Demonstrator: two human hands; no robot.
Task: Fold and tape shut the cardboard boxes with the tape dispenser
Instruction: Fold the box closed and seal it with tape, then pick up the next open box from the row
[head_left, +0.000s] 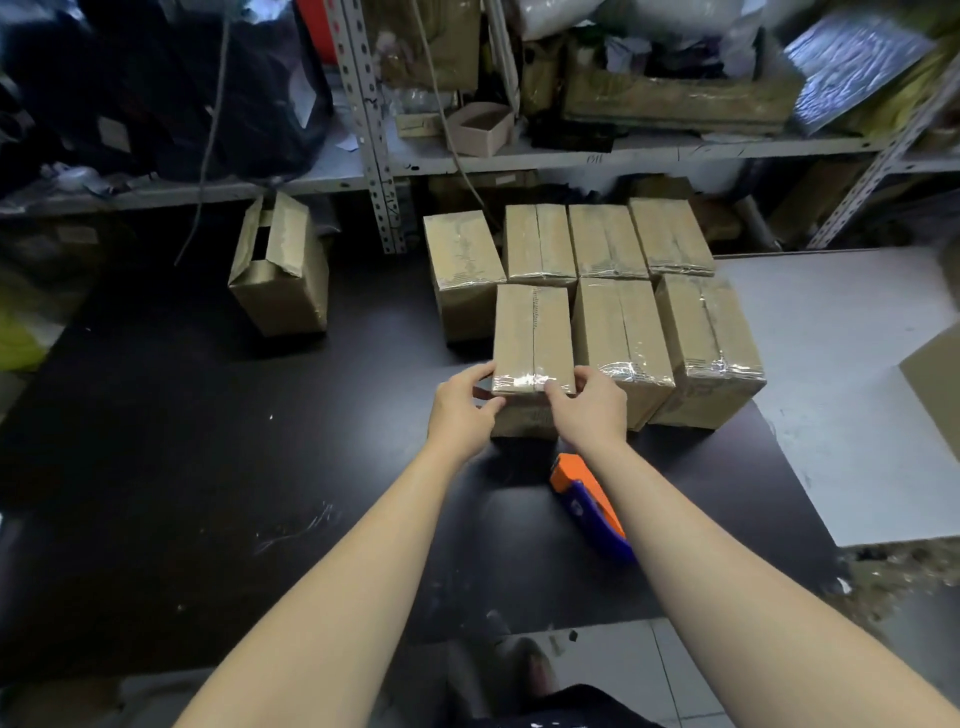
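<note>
Dark table (208, 441): left hand (460, 410) and right hand (589, 408) clasp the near end of a taped box (532, 332) running lengthwise away; tape dispenser (587, 499) lies just behind the right wrist.

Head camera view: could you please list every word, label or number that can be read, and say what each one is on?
No text here can be read with confidence.
shelf edge: a short handwritten mark, too blurred to read.
nearest box: dark print on its near face, too small and blurred to read.
tape dispenser: a small white mark on the blue part, illegible.
</note>
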